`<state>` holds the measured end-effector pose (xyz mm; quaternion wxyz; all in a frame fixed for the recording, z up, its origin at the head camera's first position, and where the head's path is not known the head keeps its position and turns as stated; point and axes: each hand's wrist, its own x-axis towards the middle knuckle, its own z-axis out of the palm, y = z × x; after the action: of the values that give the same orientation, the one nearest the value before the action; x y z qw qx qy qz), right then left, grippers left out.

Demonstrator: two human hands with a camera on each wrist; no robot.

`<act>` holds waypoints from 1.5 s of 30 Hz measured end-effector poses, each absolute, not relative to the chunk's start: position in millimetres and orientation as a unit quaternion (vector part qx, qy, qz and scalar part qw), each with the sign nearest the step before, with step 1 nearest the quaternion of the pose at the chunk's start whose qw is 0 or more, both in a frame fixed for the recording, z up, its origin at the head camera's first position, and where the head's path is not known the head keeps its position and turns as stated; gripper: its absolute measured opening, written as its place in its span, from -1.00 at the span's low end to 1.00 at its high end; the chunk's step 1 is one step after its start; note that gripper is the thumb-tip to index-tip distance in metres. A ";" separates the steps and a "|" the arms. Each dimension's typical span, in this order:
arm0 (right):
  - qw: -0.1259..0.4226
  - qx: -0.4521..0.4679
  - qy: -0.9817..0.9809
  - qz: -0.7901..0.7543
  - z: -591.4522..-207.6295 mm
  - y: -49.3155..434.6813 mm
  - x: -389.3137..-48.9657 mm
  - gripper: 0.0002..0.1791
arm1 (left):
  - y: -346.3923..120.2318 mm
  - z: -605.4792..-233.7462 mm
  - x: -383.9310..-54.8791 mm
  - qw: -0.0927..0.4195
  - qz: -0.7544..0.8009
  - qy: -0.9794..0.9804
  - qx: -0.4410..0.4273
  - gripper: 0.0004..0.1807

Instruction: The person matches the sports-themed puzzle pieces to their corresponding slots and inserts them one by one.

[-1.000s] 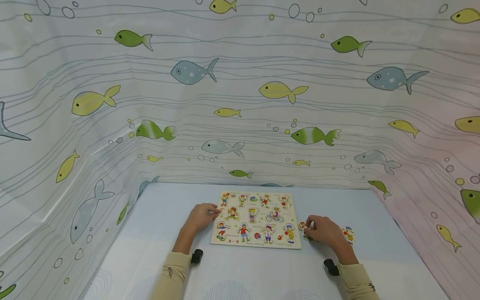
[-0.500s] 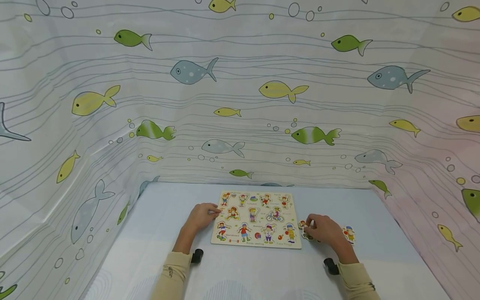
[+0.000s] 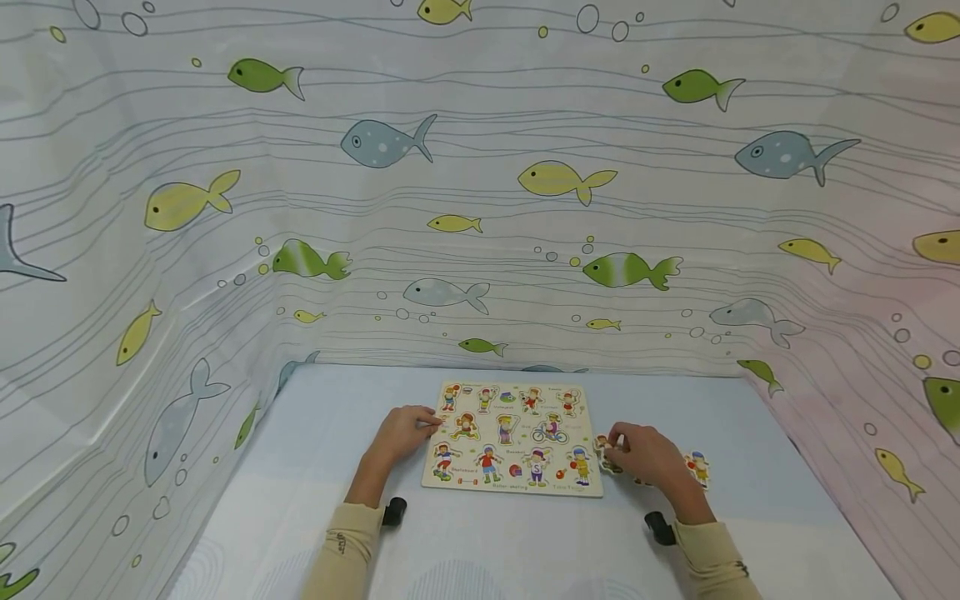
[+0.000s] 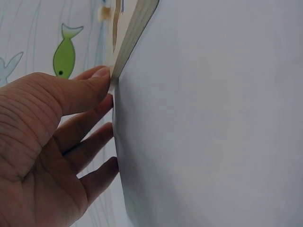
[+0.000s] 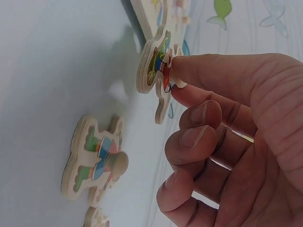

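My right hand (image 3: pixel 648 454) pinches a wooden puzzle piece (image 5: pixel 160 64) between thumb and forefinger, with the other fingers loosely bent. The piece shows a figure in red with something green and yellow, and is tipped up over the table, close to the right edge of the wooden peg puzzle board (image 3: pixel 487 490). At the board's left edge is my left hand (image 3: pixel 405 435), its thumb and forefinger touching the edge. In the left wrist view the remaining fingers (image 4: pixel 97 182) are spread, their tips at the tabletop. Sports figures cover the board.
Below the right hand lies a knobbed puzzle piece (image 5: pixel 97 161) with green and blue clothing. A blue-capped puzzle piece (image 3: pixel 697 469) is to the right of the hand. Fish-patterned curtain (image 3: pixel 525 250) surrounds the pale table (image 3: pixel 480 550) at the back and sides.
The right hand has shifted slightly up and left with the pinched piece, and part of another piece shows beneath it. The left hand and the board have stayed in place.
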<state>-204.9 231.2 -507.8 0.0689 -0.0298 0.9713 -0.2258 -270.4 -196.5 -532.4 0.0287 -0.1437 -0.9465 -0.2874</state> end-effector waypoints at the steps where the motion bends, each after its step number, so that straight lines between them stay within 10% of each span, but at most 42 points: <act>1: 0.067 -0.031 0.972 -0.225 -508.1 230.2 -205.5 -0.78 | -196.7 -532.4 -270.3 0.029 -0.289 -0.946 -0.143 -0.87; 45: 0.040 -0.124 0.959 -0.252 -501.9 168.4 -212.3 -0.88 | -198.4 -535.8 -274.2 0.020 -0.300 -0.944 -0.139 -0.87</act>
<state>-212.3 168.4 -501.9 0.0399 -0.1240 0.9589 -0.2522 -274.2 -198.4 -535.8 0.0202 -0.1393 -0.9436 -0.2997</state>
